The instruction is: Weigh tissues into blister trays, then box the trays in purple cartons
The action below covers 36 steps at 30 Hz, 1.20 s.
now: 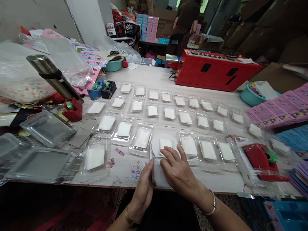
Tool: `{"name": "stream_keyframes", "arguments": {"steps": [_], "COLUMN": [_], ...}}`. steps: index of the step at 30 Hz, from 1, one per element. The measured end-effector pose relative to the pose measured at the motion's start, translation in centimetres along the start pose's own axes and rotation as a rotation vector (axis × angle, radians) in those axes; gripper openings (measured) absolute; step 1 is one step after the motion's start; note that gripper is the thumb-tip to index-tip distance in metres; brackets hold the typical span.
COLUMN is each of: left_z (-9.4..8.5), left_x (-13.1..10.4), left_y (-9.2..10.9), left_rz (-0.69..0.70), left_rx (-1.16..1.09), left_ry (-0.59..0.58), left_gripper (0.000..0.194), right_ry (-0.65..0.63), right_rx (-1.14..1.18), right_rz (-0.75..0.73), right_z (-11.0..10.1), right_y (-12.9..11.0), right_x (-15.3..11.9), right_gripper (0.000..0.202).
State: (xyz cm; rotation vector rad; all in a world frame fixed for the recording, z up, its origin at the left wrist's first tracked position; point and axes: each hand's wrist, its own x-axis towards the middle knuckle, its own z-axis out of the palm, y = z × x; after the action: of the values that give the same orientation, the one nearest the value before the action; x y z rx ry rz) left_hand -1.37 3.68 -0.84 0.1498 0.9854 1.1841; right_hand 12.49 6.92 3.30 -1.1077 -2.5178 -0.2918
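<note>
In the head view, about twenty-six clear trays [125,129], each with a white stack inside, stand in rough rows from the middle of the frame to its right; at least three larger clear trays [38,163] lie lower left. Tape dispensers number four: one blue [96,90], one black [109,89], and two red, at left [72,109] and right [261,162]. There are two teal basins, at upper left [115,65] and right [251,96], one steel flask [54,77], one red machine [218,70] at upper right and one other person [187,21] at the top. At lower centre, one white stack [165,142] lies on a round white disc [155,146], just beyond a translucent box [158,175]. The right hand [176,168] reaches over the box, its fingers spread and bent, fingertips at the stack; whether it pinches anything I cannot tell. The left hand [144,181] is upright along the box's left edge, thumb pointing up; its other fingers are hidden, so its grip cannot be told. On a black carton [126,30] at the top, "eishu" reads twice, cut off; the print on the pink packs [281,107] at right is too small to read.
</note>
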Motion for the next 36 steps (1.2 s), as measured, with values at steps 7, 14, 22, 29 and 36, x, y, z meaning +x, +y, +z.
{"name": "stream_keyframes", "arguments": {"steps": [7,14,22,29,36], "left_z": [1.1,1.0,1.5,1.7,-0.7], "left_x": [-0.6,-0.6,-0.9,-0.7,0.7], "left_y": [1.3,1.1,1.1,0.4,5.4], "left_rz": [0.011,-0.075,-0.092,0.008,0.071], "left_rx": [0.076,0.056,0.06,0.092,0.09], "left_ry": [-0.249,-0.19,-0.156,-0.061,0.086], "left_gripper": [0.037,0.045,0.042,0.036,0.024], "right_ry": [0.003,-0.034,0.452,0.331,0.292], "right_rx": [0.172,0.71,1.032,0.998,1.045], "right_rz": [0.073,0.343,0.833,0.745,0.787], "right_z": [0.1,0.1,3.7,3.3,4.1], "right_y": [0.1,0.8,-3.0,-3.8,-1.2], "right_x": [0.3,-0.5,-2.4,-0.5,-1.5], "right_gripper": [0.014,0.025,0.039,0.033,0.043]}}
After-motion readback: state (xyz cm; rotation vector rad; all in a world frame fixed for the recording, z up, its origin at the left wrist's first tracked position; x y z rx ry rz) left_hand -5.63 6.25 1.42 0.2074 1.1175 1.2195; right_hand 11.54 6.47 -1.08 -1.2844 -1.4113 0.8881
